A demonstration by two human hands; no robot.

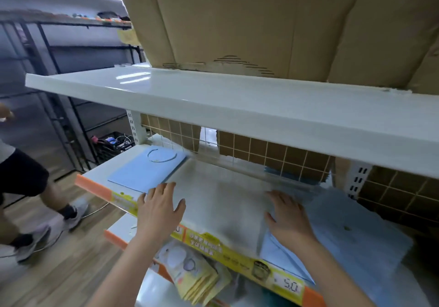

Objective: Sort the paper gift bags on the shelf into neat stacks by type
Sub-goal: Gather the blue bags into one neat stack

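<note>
Head view: cardboard boxes [237, 21] crowd upper shelf [213, 97].

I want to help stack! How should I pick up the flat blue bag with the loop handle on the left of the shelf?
Take the blue gift bag by its near front edge, coming from the aisle side. It lies flat on the shelf, so slide fingers under that edge and pinch. The cord handle lies at the far end, probably harder to reach.

Retail shop. White metal display shelving [213, 97], yellow-and-orange price strip [237, 256] along shelf edge reading "5.0", brown cardboard cartons [237, 21] stored on top, black wire racks [59, 69] behind.
</note>
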